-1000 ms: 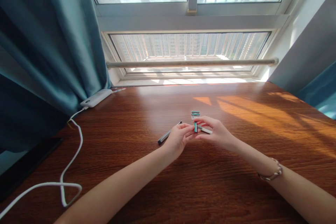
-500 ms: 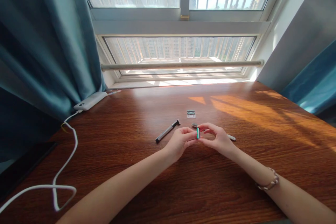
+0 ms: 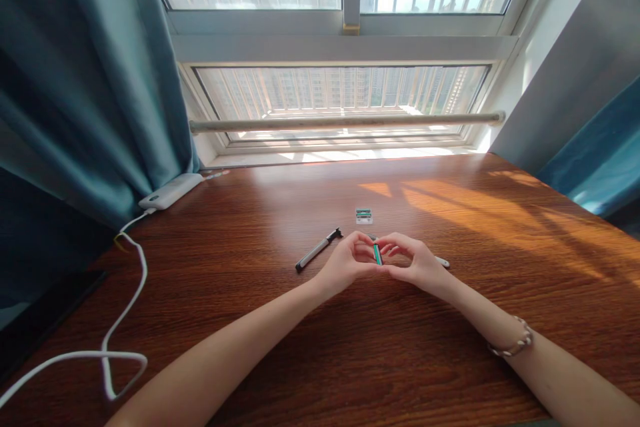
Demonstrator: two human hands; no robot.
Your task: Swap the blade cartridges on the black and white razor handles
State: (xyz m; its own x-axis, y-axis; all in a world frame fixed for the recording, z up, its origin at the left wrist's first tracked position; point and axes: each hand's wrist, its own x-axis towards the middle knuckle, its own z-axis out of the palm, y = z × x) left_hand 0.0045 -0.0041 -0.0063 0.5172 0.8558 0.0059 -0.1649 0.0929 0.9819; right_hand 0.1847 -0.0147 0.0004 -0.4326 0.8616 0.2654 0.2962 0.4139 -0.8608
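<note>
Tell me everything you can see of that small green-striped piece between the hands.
The small green-striped piece is a narrow bar with a bright green band along its length beside dark and pale strips. It looks like plastic; finer detail is too small to tell. It sits over the brown tabletop, long side nearly upright in the picture, top leaning slightly left. Fingertips of the left hand and right hand hold it at its ends.

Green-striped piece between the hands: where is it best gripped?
The piece is probably best pinched by its narrow ends, fingers from the far side, thumbs from the near: it is slim and oblong, its striped face showing between the left hand and right hand.
</note>
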